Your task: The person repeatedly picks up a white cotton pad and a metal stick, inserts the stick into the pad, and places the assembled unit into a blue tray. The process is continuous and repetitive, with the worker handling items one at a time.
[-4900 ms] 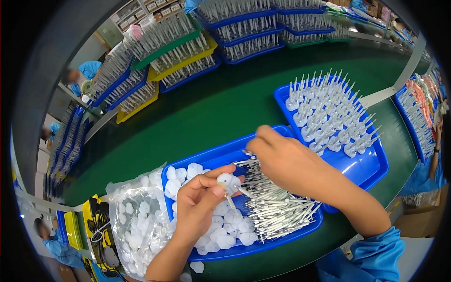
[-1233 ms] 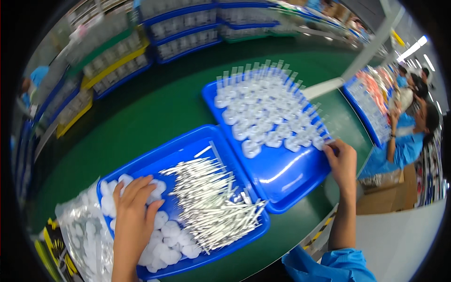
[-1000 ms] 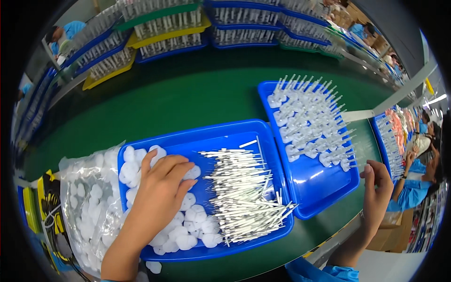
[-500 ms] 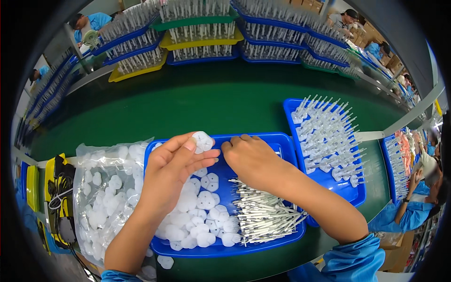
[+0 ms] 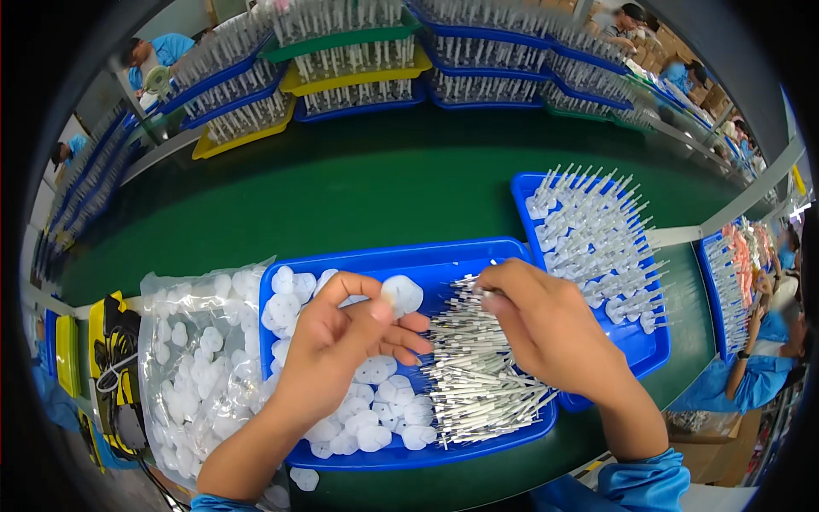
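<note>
Left hand (image 5: 341,341) at frame centre pinches a white plastic cap (image 5: 402,294) in its fingers; right hand (image 5: 546,328) closes fingers on a thin white stick (image 5: 472,290) over the blue tray (image 5: 426,256).

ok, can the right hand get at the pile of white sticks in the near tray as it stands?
Probably yes. The right hand is already over the stick pile in the near blue tray, fingertips at its upper end. Nothing covers the pile; the left hand holds a white cap beside it.

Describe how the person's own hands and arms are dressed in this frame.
Both the left hand and the right hand are bare, with no gloves, rings or watch visible. The forearms are uncovered too. Bright blue sleeves show only at the lower edge, pushed up toward the elbows.
</note>
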Demonstrator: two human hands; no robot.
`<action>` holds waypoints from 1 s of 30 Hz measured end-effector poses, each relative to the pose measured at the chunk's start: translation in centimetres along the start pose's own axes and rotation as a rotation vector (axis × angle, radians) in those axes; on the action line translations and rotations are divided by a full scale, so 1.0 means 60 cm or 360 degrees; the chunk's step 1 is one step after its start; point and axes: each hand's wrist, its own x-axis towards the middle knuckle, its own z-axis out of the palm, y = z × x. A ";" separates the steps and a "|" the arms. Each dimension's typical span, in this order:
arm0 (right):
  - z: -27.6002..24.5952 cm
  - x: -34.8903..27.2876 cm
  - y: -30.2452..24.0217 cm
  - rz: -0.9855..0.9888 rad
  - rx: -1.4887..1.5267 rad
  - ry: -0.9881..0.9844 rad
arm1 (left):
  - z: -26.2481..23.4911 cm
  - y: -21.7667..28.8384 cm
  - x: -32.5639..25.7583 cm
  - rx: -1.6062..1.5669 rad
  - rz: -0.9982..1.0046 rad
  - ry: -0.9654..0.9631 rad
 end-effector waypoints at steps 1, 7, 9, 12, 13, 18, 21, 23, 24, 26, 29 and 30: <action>-0.005 -0.013 -0.008 0.0117 0.0184 0.0026 | 0.006 -0.006 -0.002 0.0072 0.0076 -0.0019; 0.009 -0.071 -0.010 0.0279 0.0631 -0.0088 | 0.014 -0.028 -0.012 0.0075 0.0146 -0.0106; 0.009 -0.071 -0.019 0.0291 0.0702 -0.0111 | 0.035 -0.021 -0.016 0.0179 0.0164 0.0002; 0.027 -0.079 -0.014 0.0162 0.0636 0.0004 | 0.035 -0.027 -0.018 0.0325 0.0141 0.0041; 0.033 -0.081 -0.015 0.0146 0.0647 0.0058 | 0.033 -0.028 -0.018 0.0371 0.0125 0.0033; 0.019 -0.080 -0.030 0.0445 0.0682 -0.0144 | 0.030 -0.028 -0.019 0.0290 0.0039 -0.0076; 0.031 -0.077 -0.022 0.0198 0.0623 0.0085 | 0.025 -0.037 -0.020 0.0080 -0.0020 -0.0096; 0.035 -0.074 -0.021 0.0132 0.0621 0.0182 | 0.025 -0.040 -0.021 -0.0029 -0.0028 -0.0109; 0.037 -0.073 -0.021 0.0155 0.0603 0.0208 | 0.027 -0.041 -0.021 -0.0066 -0.0018 -0.0123; 0.042 -0.073 -0.023 0.0201 0.0567 0.0261 | 0.029 -0.041 -0.021 -0.0086 -0.0027 -0.0143; 0.041 -0.076 -0.022 0.0162 0.0466 0.0277 | 0.027 -0.041 -0.020 -0.0074 -0.0084 -0.0166; 0.040 -0.076 -0.023 0.0190 0.0437 0.0251 | 0.026 -0.041 -0.020 -0.0094 -0.0104 -0.0178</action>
